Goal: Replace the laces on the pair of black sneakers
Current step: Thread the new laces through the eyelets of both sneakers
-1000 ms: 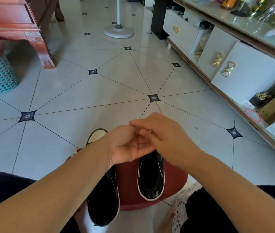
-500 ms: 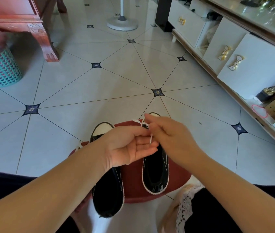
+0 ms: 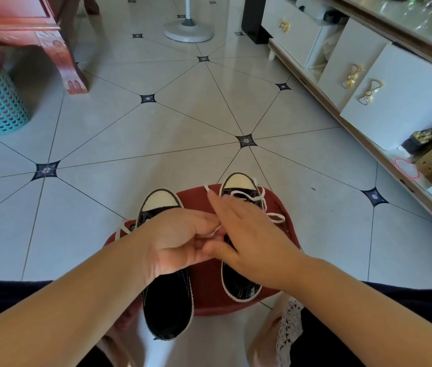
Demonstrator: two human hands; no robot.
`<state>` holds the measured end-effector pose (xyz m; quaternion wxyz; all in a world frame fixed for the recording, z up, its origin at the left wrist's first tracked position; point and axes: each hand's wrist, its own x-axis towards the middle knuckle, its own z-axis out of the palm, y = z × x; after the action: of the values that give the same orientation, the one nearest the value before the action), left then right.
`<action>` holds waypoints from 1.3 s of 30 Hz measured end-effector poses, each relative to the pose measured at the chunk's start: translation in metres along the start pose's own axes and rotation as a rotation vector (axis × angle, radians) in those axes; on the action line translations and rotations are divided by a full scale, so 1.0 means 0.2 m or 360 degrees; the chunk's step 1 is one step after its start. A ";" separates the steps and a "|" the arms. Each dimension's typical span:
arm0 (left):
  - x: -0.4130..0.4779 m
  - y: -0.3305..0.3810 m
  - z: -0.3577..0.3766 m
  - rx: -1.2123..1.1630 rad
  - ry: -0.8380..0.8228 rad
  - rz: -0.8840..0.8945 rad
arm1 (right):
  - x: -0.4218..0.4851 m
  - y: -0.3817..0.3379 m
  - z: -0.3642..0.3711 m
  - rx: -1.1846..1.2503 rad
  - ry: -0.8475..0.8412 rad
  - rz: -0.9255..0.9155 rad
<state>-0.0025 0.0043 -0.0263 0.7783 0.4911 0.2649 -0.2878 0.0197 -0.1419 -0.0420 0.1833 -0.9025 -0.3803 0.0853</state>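
Above the black sneakers, left hand and right hand, fingertips tight on one white lace.

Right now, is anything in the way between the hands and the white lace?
Nothing visible. The left hand and right hand meet at the lace above the right shoe, and a strand runs between them.

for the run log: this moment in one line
left hand pinches white lace | right hand over it, grip unclear | sneakers on red stool
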 end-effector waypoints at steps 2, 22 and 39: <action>-0.01 0.00 0.00 0.0083 0.0038 0.0054 | 0.00 0.01 0.00 0.0333 -0.0062 0.0015; 0.12 -0.01 0.02 0.0713 0.0524 0.0680 | 0.05 0.17 -0.40 0.1229 0.0759 0.0591; 0.42 -0.12 0.17 0.1944 0.0274 0.1235 | 0.06 0.53 -0.13 -0.0137 -0.0175 0.1239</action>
<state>0.0433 -0.0514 -0.0855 0.3879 0.9173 -0.0758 -0.0481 0.1045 -0.2088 -0.0607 0.0787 -0.9801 -0.0222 0.1806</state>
